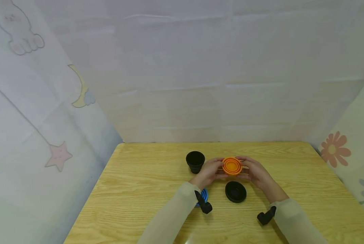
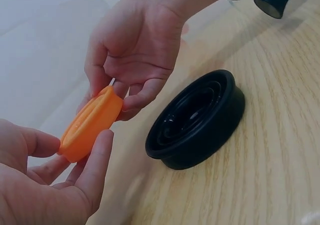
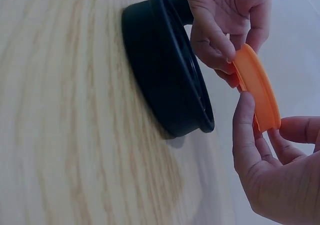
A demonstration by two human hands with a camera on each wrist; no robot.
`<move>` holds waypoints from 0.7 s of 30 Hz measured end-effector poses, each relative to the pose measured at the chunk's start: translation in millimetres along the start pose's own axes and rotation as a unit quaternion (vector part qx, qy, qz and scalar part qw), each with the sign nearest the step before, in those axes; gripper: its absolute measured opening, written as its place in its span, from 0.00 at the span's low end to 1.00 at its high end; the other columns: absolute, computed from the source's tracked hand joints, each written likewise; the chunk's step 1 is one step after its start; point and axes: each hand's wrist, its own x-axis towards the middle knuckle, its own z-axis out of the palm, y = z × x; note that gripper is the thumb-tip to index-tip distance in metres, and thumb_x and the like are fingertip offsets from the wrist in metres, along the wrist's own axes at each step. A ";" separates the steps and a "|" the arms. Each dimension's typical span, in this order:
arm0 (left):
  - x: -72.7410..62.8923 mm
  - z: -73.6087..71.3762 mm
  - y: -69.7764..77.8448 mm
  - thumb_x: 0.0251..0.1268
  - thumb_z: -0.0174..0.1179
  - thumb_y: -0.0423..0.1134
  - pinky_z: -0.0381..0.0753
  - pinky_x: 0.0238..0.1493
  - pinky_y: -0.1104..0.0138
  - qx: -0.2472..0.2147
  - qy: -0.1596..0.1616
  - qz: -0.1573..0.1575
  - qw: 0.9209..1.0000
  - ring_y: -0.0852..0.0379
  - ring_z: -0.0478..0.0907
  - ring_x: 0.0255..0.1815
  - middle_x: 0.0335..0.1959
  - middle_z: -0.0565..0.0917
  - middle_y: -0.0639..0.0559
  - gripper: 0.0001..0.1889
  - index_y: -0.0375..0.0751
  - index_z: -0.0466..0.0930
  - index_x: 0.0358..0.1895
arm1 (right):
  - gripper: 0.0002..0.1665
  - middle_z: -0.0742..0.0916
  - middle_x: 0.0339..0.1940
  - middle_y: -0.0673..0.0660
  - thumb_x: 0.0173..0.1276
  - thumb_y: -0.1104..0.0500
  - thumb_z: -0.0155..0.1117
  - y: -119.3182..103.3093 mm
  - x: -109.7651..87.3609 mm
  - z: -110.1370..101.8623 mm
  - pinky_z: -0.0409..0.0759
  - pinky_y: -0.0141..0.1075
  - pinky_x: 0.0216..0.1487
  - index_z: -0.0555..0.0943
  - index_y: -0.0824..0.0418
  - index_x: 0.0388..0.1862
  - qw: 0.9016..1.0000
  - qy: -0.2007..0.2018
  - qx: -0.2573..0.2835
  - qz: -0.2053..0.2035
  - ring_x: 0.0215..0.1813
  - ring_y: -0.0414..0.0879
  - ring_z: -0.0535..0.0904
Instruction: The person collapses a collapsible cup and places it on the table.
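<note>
Both hands hold an orange collapsible cup [image 1: 232, 166], folded flat into rings, above the table. My left hand [image 1: 210, 172] pinches its left rim, and my right hand [image 1: 256, 173] grips the right side. In the left wrist view the orange cup [image 2: 92, 122] is tilted, with fingertips of both hands on its edge. Below it a black collapsible cup [image 1: 235, 191], also folded flat, lies on the table. Partly hidden under the left forearm is a blue ringed cup [image 1: 204, 194]. Beyond the left hand stands a taller black cup [image 1: 195, 162], opened out.
The wooden table [image 1: 133, 189] has a pale cloth wall [image 1: 182, 74] along its far edge. Printed cloth also hangs at the left and right sides. Each wrist wears a small black camera on a strap.
</note>
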 end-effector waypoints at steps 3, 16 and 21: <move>3.0 1.5 -1.9 0.77 0.52 0.34 0.82 0.57 0.48 0.010 0.003 -0.006 1.000 0.46 0.85 0.44 0.49 0.84 0.40 0.22 0.34 0.71 0.70 | 0.26 0.82 0.52 0.51 0.82 0.57 0.50 2.1 4.4 -2.4 0.86 0.45 0.54 0.66 0.64 0.74 1.000 0.002 -0.003 0.005 0.47 0.47 0.83; 8.3 1.6 -4.1 0.76 0.51 0.32 0.85 0.53 0.52 0.014 0.021 -0.022 0.999 0.46 0.85 0.47 0.50 0.85 0.39 0.20 0.30 0.73 0.67 | 0.28 0.80 0.63 0.61 0.81 0.56 0.52 9.2 18.6 -5.4 0.86 0.45 0.52 0.67 0.63 0.75 0.998 0.030 -0.035 0.034 0.47 0.48 0.85; 6.6 1.1 -2.6 0.80 0.48 0.43 0.83 0.56 0.49 -0.014 0.036 -0.029 0.999 0.42 0.85 0.48 0.48 0.84 0.36 0.21 0.30 0.75 0.63 | 0.29 0.80 0.61 0.60 0.81 0.56 0.51 10.5 21.7 -7.3 0.87 0.43 0.51 0.65 0.66 0.76 0.998 0.027 -0.028 0.040 0.47 0.47 0.85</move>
